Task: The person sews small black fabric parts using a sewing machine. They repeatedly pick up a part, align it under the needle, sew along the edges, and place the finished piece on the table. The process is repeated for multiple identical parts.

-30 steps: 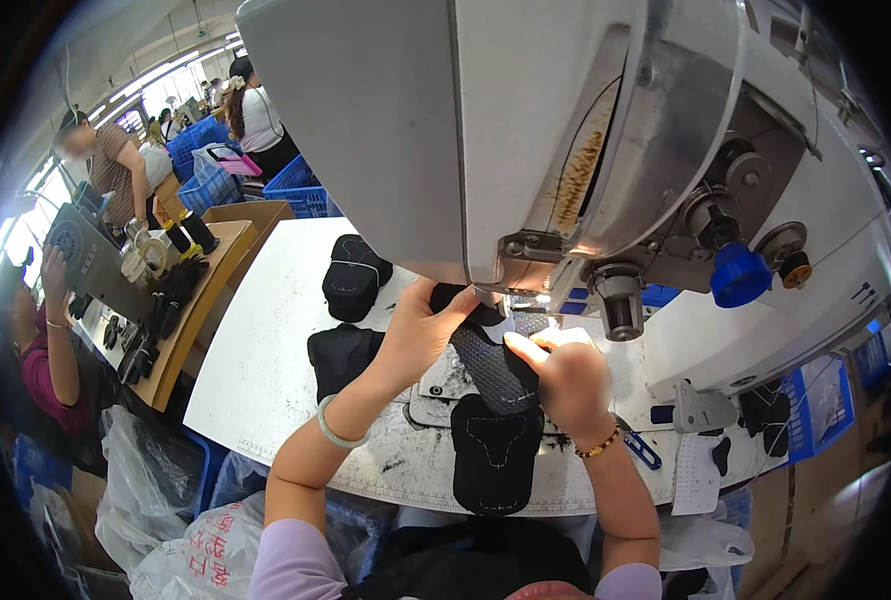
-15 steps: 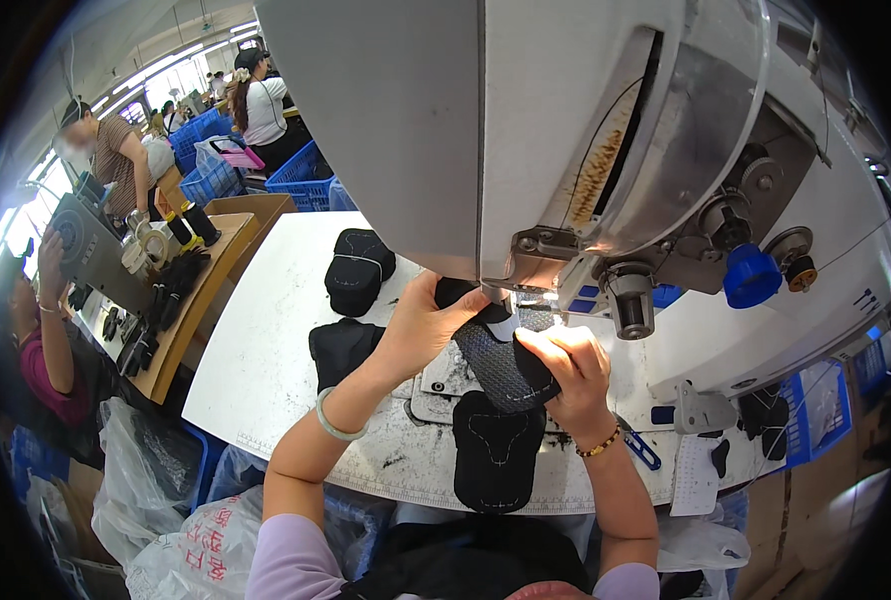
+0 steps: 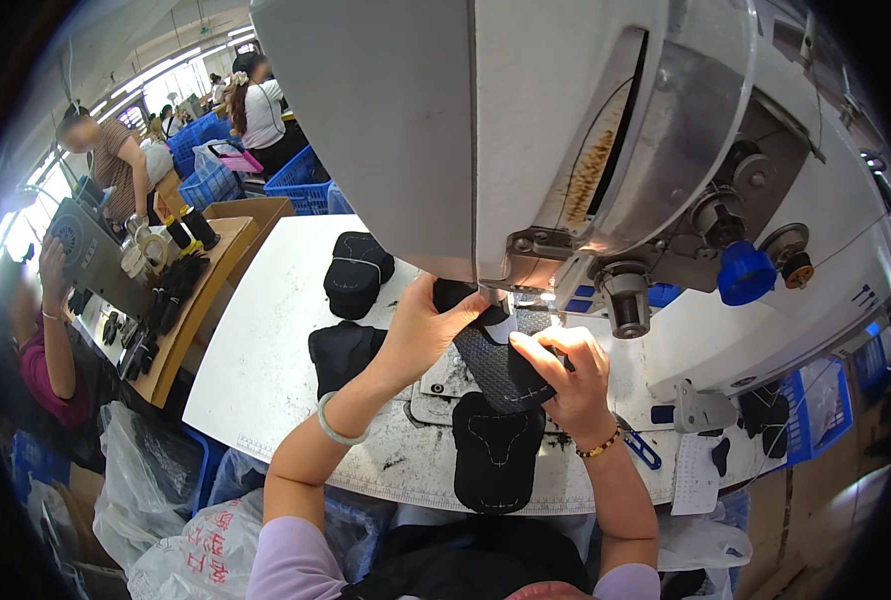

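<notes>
Slightly to the right, the near end of the gray mesh piece (image 3: 488, 368) has shifted compared with a second ago, along with the right hand (image 3: 578, 378); the left hand (image 3: 421, 335) has stayed in almost the same spot. Nearly closed, the left hand presses its thumb over black material (image 3: 453, 293) at the far edge of the mesh, its other fingers partly hidden. Whether that black part belongs to the same piece cannot be told. The right hand is also mostly closed, thumb and forefinger pinching the right side of the mesh while the remaining fingers curl in.

Good handling here probably means a light, even hold: the left hand keeping the layers flat close to the stitching point, the right hand steering the curve without pulling. Too much drag could bend the stitch line or ruck the mesh, and fingertips are best kept beside the needle's path rather than beneath it.

The piece lies below the head of the sewing machine (image 3: 376, 130), its far end at the lit stitching area, its near end over a metal plate (image 3: 446, 388). Closer to the person, a black piece with a stitched outline (image 3: 498, 455) rests on the white table (image 3: 256, 370); a blue cutter (image 3: 645, 452) lies to the right.
</notes>
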Available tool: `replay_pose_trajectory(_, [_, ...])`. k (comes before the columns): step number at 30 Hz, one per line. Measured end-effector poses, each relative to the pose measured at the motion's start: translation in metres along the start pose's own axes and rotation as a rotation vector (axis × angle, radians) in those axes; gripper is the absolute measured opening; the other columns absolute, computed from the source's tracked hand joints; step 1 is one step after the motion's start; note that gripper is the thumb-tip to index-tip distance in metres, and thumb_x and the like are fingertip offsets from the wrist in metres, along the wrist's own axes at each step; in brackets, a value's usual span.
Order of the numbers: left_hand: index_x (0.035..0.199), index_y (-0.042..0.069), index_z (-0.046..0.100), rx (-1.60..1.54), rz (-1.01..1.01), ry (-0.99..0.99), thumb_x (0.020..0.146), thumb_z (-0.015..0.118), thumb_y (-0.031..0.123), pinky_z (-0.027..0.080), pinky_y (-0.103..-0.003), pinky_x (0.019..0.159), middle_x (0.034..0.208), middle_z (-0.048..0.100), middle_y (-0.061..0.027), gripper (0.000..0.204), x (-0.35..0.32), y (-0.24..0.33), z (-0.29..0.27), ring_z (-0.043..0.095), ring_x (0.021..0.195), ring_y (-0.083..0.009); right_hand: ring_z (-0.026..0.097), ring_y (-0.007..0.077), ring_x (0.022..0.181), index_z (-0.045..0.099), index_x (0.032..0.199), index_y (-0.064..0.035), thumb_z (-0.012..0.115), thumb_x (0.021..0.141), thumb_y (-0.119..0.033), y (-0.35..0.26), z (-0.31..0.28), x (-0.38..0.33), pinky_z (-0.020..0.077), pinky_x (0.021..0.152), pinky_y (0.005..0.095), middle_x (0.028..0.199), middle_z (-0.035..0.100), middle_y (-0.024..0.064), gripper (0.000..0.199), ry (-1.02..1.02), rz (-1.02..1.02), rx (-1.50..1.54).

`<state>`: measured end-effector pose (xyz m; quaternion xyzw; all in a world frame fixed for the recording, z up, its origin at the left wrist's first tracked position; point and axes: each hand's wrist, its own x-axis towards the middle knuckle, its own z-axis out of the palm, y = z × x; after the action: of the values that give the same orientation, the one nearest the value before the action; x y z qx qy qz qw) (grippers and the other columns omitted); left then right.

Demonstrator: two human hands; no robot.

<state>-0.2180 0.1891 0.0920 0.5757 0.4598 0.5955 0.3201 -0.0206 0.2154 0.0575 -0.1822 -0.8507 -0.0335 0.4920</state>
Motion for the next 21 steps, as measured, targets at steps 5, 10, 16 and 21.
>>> replay_pose_trajectory(5, [0.105,-0.002,0.059,-0.585,-0.375,0.005,0.087,0.058,0.005,0.053,-0.025,0.069,0.095,0.063,-0.0089,0.019,-0.007,0.013,0.004,0.062,0.086,-0.0134,0.053,0.0210,0.080,0.065,0.111,-0.0182,0.072,0.054,-0.017,0.001,-0.002,-0.002,0.0465,0.066,0.0343,0.094,0.051,0.0013,0.057,-0.033,0.019,-0.027])
replay_pose_trajectory(10, [0.105,-0.002,0.059,-0.451,-0.440,-0.056,0.088,0.057,0.009,0.055,-0.025,0.065,0.099,0.063,-0.0098,0.021,-0.010,0.010,0.003,0.062,0.085,-0.0123,0.056,0.0209,0.079,0.067,0.107,-0.0146,0.068,0.068,-0.031,-0.001,-0.001,-0.002,0.0455,0.068,0.0341,0.092,0.052,0.0036,0.042,-0.044,0.036,-0.083])
replay_pose_trajectory(16, [0.106,-0.004,0.058,-0.492,-0.343,-0.035,0.086,0.060,0.005,0.051,-0.027,0.079,0.100,0.062,-0.0103,0.022,-0.009,0.015,0.008,0.061,0.089,-0.0144,0.051,0.0244,0.080,0.062,0.113,-0.0218,0.075,0.041,-0.012,-0.003,-0.001,0.000,0.0461,0.064,0.0362,0.097,0.048,0.0021,0.074,-0.038,0.061,-0.042])
replay_pose_trajectory(21, [0.103,-0.004,0.059,-0.411,-0.301,-0.032,0.086,0.061,0.005,0.048,-0.027,0.081,0.099,0.062,-0.0087,0.020,-0.009,0.013,0.008,0.059,0.091,-0.0134,0.055,0.0224,0.081,0.066,0.107,-0.0153,0.073,0.058,-0.018,-0.001,0.000,-0.001,0.0473,0.066,0.0340,0.095,0.051,0.0043,0.049,-0.027,0.058,-0.041])
